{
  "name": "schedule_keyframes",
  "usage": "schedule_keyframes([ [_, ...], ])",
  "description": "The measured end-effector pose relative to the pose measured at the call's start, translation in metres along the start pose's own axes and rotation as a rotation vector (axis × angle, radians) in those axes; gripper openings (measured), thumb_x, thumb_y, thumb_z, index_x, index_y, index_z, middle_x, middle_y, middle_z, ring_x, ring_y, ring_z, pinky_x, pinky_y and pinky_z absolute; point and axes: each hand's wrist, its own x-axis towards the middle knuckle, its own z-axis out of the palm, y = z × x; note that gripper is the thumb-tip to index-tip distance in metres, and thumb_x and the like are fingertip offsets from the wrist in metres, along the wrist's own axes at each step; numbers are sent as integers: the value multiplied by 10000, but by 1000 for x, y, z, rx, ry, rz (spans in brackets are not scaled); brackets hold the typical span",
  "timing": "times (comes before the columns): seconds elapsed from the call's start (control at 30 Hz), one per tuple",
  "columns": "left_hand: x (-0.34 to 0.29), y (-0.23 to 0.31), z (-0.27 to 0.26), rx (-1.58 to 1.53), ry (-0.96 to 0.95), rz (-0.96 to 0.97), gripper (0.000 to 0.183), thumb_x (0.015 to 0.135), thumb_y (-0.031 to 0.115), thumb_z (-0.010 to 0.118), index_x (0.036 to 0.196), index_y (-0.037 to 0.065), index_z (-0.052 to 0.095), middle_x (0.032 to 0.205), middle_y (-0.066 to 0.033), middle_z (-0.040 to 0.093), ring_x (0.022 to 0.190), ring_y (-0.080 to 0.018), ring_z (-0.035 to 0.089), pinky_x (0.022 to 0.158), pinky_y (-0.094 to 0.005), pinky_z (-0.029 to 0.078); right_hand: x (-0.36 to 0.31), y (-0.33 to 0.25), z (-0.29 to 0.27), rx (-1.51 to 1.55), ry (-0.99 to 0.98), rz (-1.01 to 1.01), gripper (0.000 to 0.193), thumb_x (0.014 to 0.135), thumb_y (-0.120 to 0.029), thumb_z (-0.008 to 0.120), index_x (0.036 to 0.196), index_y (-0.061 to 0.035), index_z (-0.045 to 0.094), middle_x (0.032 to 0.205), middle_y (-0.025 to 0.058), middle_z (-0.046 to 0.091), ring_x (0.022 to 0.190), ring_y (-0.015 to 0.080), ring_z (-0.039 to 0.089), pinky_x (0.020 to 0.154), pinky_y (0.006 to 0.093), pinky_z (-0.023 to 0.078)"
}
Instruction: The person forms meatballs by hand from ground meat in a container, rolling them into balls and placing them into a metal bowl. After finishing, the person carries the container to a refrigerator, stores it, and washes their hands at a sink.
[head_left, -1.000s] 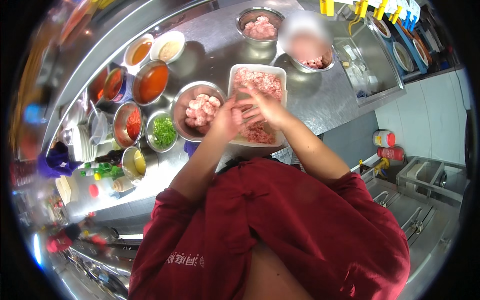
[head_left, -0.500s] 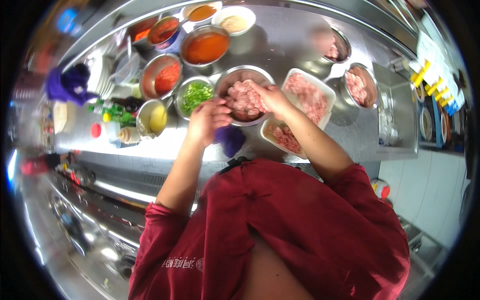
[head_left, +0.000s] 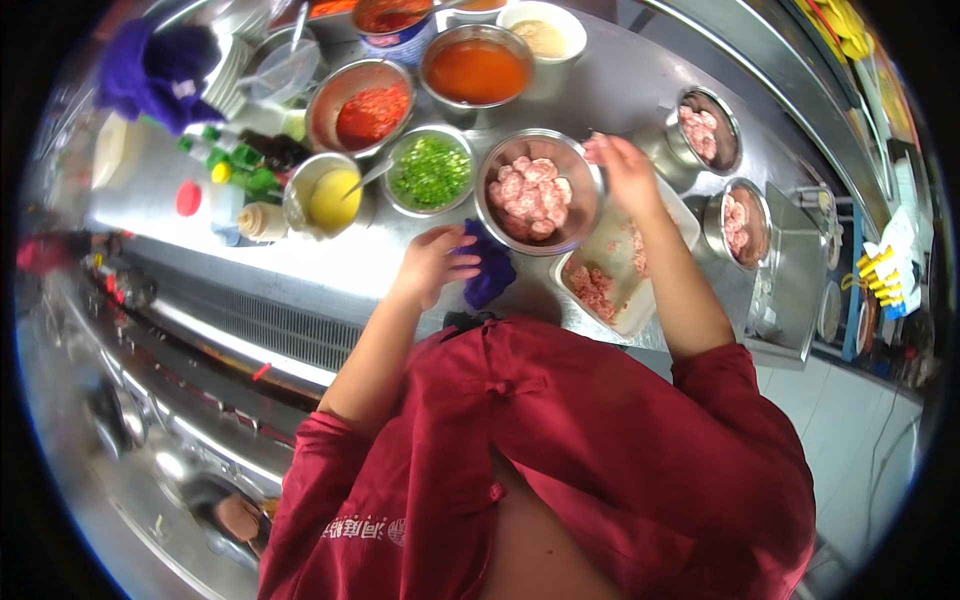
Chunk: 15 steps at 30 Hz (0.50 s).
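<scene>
A steel bowl [head_left: 493, 226] in front of me holds rounded lumps of pale pink raw meat [head_left: 530, 197]. At its right rim is my right hand [head_left: 630, 175], fingers stretched out and slightly bent, with no lump seen in it. My right forearm crosses a white plastic tray [head_left: 632, 318] with raw minced meat [head_left: 592, 290] in it and hides part of it. My left hand [head_left: 435, 265] is open, its fingers apart beside a crumpled purple cloth [head_left: 488, 268] at the table's near edge.
Bowls of chopped green onion [head_left: 430, 172], red chopped sauce [head_left: 372, 115], orange liquid [head_left: 478, 72] and yellow paste [head_left: 335, 200] stand to the left and behind. Two steel bowls of meat lumps [head_left: 698, 132] [head_left: 737, 222] stand at the right. Bottles [head_left: 240, 160] stand far left.
My right hand has come out of the meat to the bowl's right rim. My left hand has drawn back from the bowl to the purple cloth. The whole view has turned somewhat.
</scene>
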Motion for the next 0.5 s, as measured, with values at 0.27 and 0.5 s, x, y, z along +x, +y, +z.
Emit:
schedule_keyframes([
  [0.27, 67, -10, 49, 128, -72, 2, 327, 901, 81, 492, 1195, -24, 395, 1025, -146, 565, 901, -269, 608, 717, -409, 560, -161, 95, -126, -816, 580, 164, 412, 789, -317, 684, 1013, 15, 589, 918, 220, 636, 831, 321, 622, 775, 384, 490],
  [0.5, 130, 15, 92, 126, -167, -47, 427, 865, 49, 527, 1241, -8, 333, 1170, -200, 470, 1041, -352, 527, 799, -511, 541, -230, 125, -67, 215, 520, 663, 219, 816, -127, 576, 971, 27, 560, 899, 113, 623, 778, 193, 616, 633, 303, 515],
])
